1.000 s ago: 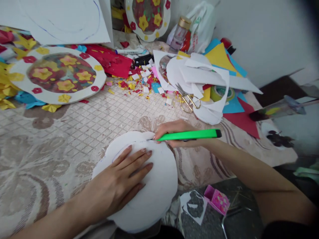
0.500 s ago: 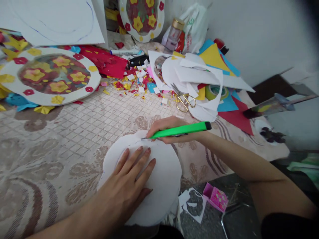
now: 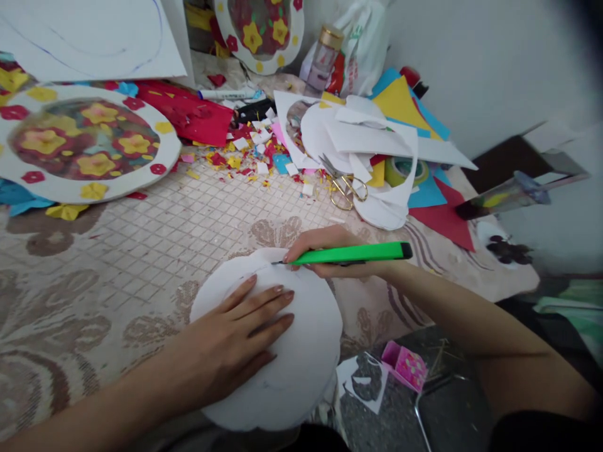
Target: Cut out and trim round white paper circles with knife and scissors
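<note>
A white sheet with a wavy, scalloped edge lies at the table's near edge and partly overhangs it. Flat on its left part rests my left hand, fingers stretched out and slightly spread. My right hand grips a green utility knife, its handle pointing right. The thin blade meets the sheet near its far edge, just beyond my left fingertips. A faint pen line runs on the sheet beside the blade. My right palm hides part of the sheet's far right edge.
Gold-handled scissors lie beyond my right hand, beside white paper offcuts and tape. Small coloured scraps litter the table. A flower-decorated oval frame is at left. A jar stands behind; a pink box sits below.
My left hand has turned, its fingers now pointing more to the right. The knife in my right hand has shifted slightly right. The whole view has moved a little.
</note>
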Motion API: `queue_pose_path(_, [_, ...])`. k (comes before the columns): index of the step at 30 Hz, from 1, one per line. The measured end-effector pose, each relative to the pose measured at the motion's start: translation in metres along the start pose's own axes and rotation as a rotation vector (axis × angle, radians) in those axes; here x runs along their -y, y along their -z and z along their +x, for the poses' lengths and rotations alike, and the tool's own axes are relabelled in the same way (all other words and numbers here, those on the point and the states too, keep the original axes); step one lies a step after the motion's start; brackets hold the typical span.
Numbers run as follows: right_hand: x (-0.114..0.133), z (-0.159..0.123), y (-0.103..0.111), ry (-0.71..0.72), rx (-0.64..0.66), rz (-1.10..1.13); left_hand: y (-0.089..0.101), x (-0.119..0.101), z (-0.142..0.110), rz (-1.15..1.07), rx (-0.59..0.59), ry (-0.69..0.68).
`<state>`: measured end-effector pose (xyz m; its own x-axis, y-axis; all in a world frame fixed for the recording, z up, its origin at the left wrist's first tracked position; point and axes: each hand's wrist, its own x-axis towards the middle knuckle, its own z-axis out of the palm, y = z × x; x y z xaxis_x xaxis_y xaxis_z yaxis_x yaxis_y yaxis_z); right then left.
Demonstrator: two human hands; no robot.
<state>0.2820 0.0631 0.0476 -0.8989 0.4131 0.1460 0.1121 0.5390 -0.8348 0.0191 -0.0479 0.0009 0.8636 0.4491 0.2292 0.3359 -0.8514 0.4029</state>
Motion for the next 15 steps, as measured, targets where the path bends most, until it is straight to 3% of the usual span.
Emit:
queue_pose_path(10, [0.001, -0.012, -0.007, -0.019, -0.067, -0.058, 0.001, 0.0, 0.0, 0.045, -0.015, -0.001])
queue_pose_path(15, [0.0, 0.0, -0.002, 0.012, -0.026, -0.08, -0.01, -0.014, 0.002, 0.111, -0.052, 0.078])
